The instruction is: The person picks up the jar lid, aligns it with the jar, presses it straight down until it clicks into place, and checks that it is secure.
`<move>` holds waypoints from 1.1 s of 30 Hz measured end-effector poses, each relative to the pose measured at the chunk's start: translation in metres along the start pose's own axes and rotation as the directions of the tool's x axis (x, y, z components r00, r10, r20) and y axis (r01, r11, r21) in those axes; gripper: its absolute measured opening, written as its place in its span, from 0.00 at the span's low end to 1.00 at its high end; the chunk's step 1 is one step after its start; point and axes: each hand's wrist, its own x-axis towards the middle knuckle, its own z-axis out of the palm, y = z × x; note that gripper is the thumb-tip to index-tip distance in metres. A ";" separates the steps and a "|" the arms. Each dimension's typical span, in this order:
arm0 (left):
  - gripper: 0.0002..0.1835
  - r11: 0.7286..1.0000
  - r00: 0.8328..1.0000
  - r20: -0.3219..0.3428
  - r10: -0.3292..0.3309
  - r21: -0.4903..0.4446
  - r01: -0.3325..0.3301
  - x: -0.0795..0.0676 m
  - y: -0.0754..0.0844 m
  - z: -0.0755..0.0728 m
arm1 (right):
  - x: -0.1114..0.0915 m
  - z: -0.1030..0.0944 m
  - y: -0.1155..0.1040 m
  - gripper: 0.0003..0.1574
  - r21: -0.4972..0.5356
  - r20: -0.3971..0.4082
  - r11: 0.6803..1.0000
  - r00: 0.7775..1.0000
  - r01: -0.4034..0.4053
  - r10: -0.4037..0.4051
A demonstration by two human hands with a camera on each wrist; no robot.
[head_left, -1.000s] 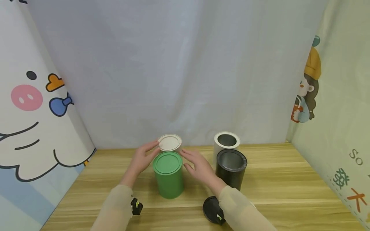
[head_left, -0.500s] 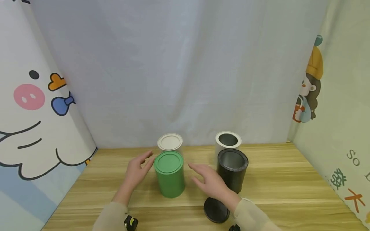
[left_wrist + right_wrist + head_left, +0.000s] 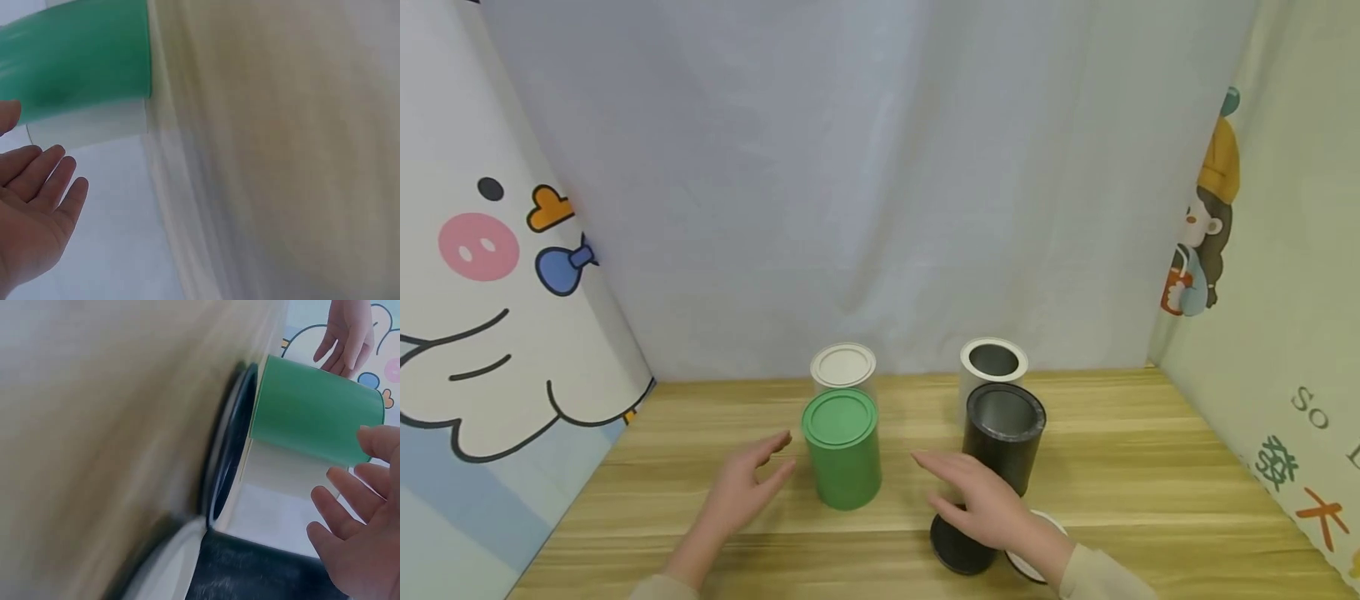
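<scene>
The green can stands upright on the counter, long axis vertical, between the left hand (the nearer, just beside it) and the right hand. On both, the fingers are loosely extended, apart from the can, gripping nothing.

Green can over there, lidded and upright, between left hand and right hand, black can to its right, upright, open-topped, black lid flat, nearer.
</scene>
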 end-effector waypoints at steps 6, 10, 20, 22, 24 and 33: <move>0.23 0.998 0.997 0.053 0.050 0.036 -0.052 -0.017 0.009 0.003 | -0.018 -0.011 0.002 0.38 0.006 0.032 1.000 0.999 0.023 -0.023; 0.21 0.996 0.991 0.110 0.072 0.048 -0.078 -0.026 0.016 0.007 | -0.030 -0.019 0.002 0.37 -0.009 0.071 1.000 0.997 0.003 -0.002; 0.25 0.987 0.970 0.183 0.157 0.016 -0.163 -0.039 0.044 0.026 | -0.055 -0.031 0.004 0.42 -0.041 0.070 0.998 0.996 -0.045 0.048; 0.27 0.983 0.962 0.210 0.176 0.014 -0.183 -0.039 0.050 0.031 | -0.058 -0.031 0.005 0.43 -0.053 0.059 0.998 0.998 -0.032 0.035; 0.30 0.979 0.951 0.242 0.190 0.023 -0.201 -0.039 0.055 0.038 | -0.061 -0.031 0.006 0.43 -0.065 0.047 0.998 0.999 -0.016 0.019; 0.39 0.964 0.903 0.353 0.247 0.003 -0.265 -0.034 0.071 0.061 | -0.075 -0.030 0.011 0.47 -0.110 0.063 0.994 0.998 0.008 -0.001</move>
